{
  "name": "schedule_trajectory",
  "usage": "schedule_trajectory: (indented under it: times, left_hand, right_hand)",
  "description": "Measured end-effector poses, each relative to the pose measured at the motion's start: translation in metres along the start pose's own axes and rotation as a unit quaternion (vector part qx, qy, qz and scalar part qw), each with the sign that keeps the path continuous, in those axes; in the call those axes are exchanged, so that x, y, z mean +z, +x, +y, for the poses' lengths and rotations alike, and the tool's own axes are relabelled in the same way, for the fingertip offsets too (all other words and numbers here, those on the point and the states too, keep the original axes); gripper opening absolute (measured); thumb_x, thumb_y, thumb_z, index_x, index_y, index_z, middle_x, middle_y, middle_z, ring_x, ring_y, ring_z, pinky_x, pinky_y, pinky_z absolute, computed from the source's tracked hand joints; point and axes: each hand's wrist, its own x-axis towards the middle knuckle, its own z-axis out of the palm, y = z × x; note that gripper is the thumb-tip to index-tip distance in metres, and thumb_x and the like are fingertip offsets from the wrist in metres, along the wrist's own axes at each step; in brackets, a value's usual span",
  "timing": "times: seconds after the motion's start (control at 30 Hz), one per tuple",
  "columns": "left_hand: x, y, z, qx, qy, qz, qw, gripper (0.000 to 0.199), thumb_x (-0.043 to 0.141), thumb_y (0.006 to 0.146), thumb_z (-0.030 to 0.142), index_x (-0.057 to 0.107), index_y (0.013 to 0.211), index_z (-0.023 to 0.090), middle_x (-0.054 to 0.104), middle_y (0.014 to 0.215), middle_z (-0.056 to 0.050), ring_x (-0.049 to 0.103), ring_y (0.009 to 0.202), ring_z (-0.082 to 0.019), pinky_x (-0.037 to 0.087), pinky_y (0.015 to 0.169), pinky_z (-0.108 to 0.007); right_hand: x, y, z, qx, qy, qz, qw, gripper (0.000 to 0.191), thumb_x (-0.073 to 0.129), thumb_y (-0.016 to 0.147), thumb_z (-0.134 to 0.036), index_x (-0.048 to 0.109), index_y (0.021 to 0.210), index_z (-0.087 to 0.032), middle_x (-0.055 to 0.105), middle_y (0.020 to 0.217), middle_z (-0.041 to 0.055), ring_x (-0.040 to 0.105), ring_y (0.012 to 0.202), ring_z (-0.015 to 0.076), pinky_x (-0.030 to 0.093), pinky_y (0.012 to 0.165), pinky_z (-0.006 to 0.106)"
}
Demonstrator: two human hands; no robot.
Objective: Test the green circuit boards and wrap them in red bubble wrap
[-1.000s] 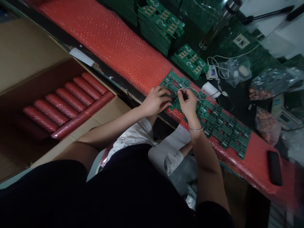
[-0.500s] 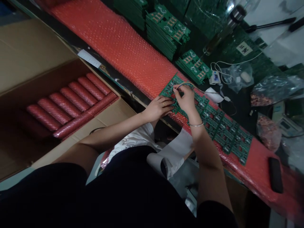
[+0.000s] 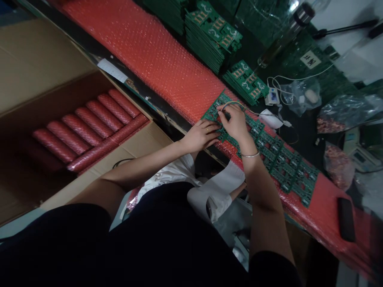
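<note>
A row of green circuit boards [image 3: 278,159] lies on red bubble wrap [image 3: 143,52] along the bench. My left hand [image 3: 202,133], with a ring on one finger, rests with its fingers stretched over the near edge of the leftmost board [image 3: 214,111]. Just right of it, my right hand [image 3: 236,121] is closed in a pinch above that same board. Thin coloured wires [image 3: 231,102] run from its fingertips in an arc over the hand to a white connector [image 3: 286,123]. The wires' tip is hidden by the fingers.
Stacked green boards [image 3: 205,40] and a lower stack [image 3: 247,81] stand behind the wrap. A small white meter [image 3: 271,96], bags of copper-coloured parts [image 3: 338,165] and a black phone [image 3: 346,219] lie rightward. A carton [image 3: 36,59] holds red rolls [image 3: 80,133] at left.
Both hands keep nearly the same places on the leftmost board. The right hand has shifted very slightly, and the view has moved a little.
</note>
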Motion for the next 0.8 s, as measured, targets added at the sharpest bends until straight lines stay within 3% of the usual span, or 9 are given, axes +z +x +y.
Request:
schedule_trajectory:
  times: [0.13, 0.27, 0.4, 0.5, 0.63, 0.8]
  left_hand:
    - [0.0, 0.0, 0.002, 0.008, 0.01, 0.019, 1.0, 0.03, 0.058, 0.104, 0.042, 0.074, 0.121, 0.022, 0.073, 0.131, -0.012, 0.063, 0.127, -0.03, 0.05, 0.104, -0.051]
    - [0.005, -0.003, 0.025, 0.017, 0.002, 0.036, 0.999, 0.026, 0.056, 0.105, 0.034, 0.073, 0.118, 0.019, 0.075, 0.123, -0.012, 0.064, 0.12, -0.028, 0.049, 0.1, -0.046]
    - [0.025, -0.006, 0.064, 0.06, -0.055, -0.051, 0.995, 0.026, 0.053, 0.106, 0.033, 0.075, 0.11, 0.019, 0.074, 0.115, -0.01, 0.063, 0.108, -0.024, 0.049, 0.097, -0.04]
    - [0.045, -0.007, 0.084, 0.062, -0.062, -0.113, 0.99, 0.027, 0.056, 0.105, 0.037, 0.075, 0.11, 0.019, 0.072, 0.116, -0.011, 0.061, 0.11, -0.025, 0.047, 0.097, -0.039]
    - [0.065, -0.008, 0.091, 0.054, -0.036, -0.131, 0.989, 0.023, 0.058, 0.104, 0.029, 0.075, 0.113, 0.017, 0.072, 0.117, -0.012, 0.059, 0.112, -0.026, 0.045, 0.093, -0.039]
    - [0.076, -0.015, 0.088, 0.054, -0.028, -0.124, 0.99, 0.029, 0.047, 0.108, 0.027, 0.075, 0.109, 0.02, 0.073, 0.116, -0.009, 0.059, 0.109, -0.024, 0.042, 0.089, -0.038]
  right_hand:
    - [0.004, 0.0, 0.007, 0.002, 0.024, 0.012, 1.0, 0.017, 0.054, 0.102, -0.029, 0.069, 0.103, -0.023, 0.076, 0.108, 0.0083, 0.067, 0.103, 0.025, 0.05, 0.099, 0.042]
    - [0.01, -0.001, 0.017, 0.04, 0.075, 0.031, 0.996, 0.017, 0.06, 0.1, -0.037, 0.068, 0.104, -0.023, 0.075, 0.103, 0.0064, 0.067, 0.09, 0.0214, 0.055, 0.09, 0.039]
    - [0.015, -0.003, 0.022, 0.057, 0.11, 0.038, 0.992, 0.022, 0.062, 0.099, -0.046, 0.067, 0.101, -0.025, 0.074, 0.102, 0.0055, 0.067, 0.089, 0.0212, 0.057, 0.094, 0.042]
    - [0.018, -0.004, 0.025, 0.063, 0.126, 0.038, 0.989, 0.025, 0.061, 0.1, -0.05, 0.067, 0.102, -0.026, 0.073, 0.099, 0.0054, 0.068, 0.094, 0.0227, 0.057, 0.099, 0.046]
    - [0.02, -0.005, 0.029, 0.064, 0.131, 0.034, 0.989, 0.026, 0.06, 0.101, -0.051, 0.067, 0.106, -0.026, 0.073, 0.097, 0.005, 0.069, 0.101, 0.0234, 0.057, 0.104, 0.048]
    - [0.022, -0.006, 0.03, 0.063, 0.132, 0.034, 0.989, 0.026, 0.059, 0.101, -0.05, 0.066, 0.107, -0.026, 0.073, 0.1, 0.0051, 0.069, 0.104, 0.023, 0.056, 0.105, 0.048]
